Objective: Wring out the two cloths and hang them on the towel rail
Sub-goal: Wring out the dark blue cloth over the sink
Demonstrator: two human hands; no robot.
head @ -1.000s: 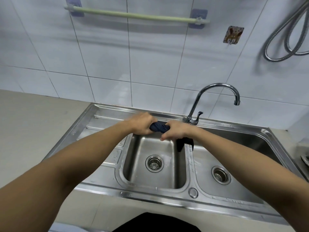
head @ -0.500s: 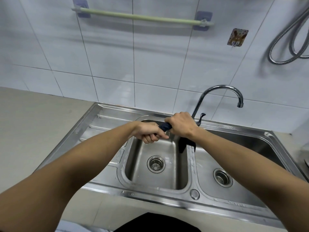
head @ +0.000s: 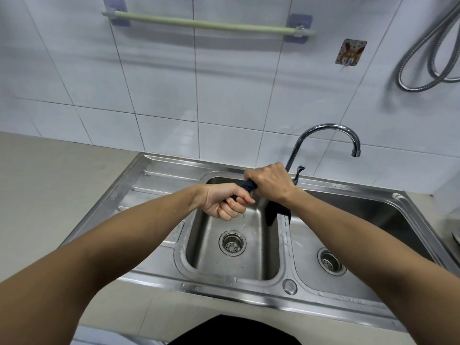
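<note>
A dark blue cloth (head: 249, 186) is twisted tight between both fists above the left basin of the steel sink (head: 164, 180). My left hand (head: 224, 201) grips its lower end, palm turned up. My right hand (head: 270, 183) grips the upper end, knuckles up. A loose tail of the cloth (head: 272, 212) hangs below my right wrist over the divider between the basins. The pale green towel rail (head: 206, 24) is on the tiled wall high above, bare. I see only one cloth.
A chrome tap (head: 323, 131) arches right behind my right hand. Each basin has a drain (head: 232, 243). A metal shower hose (head: 428, 58) loops at the upper right. A patterned wall hook (head: 350, 52) is right of the rail. Beige counter (head: 49, 175) lies left.
The hands have counter-rotated on the cloth: the left fist turned palm-up and dropped lower, the right fist rose with knuckles up. The view tilted slightly down.
</note>
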